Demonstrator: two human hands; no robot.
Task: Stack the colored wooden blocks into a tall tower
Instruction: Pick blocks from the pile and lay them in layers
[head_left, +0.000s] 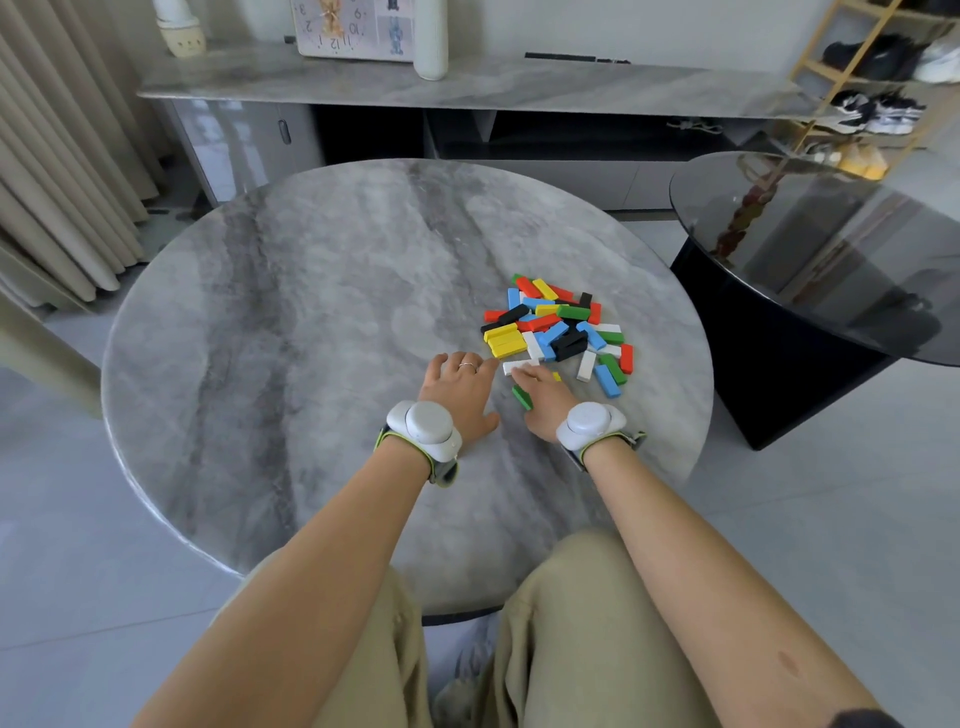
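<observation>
A loose pile of coloured wooden blocks (558, 327) in red, yellow, blue, green, black and white lies flat on the right part of the round marble table (311, 312). No tower stands. My left hand (462, 389) rests palm down on the table with its fingers spread, just left of the pile. My right hand (543, 397) sits at the pile's near edge. Its curled fingers hold a green block (522, 397) that sticks out on the thumb side, and its fingertips touch a white block (514, 368).
A dark glass side table (831, 249) stands close on the right. Behind the marble table runs a low grey cabinet (467, 88) with a clock and a vase. Curtains hang at the left. My knees are at the table's near edge.
</observation>
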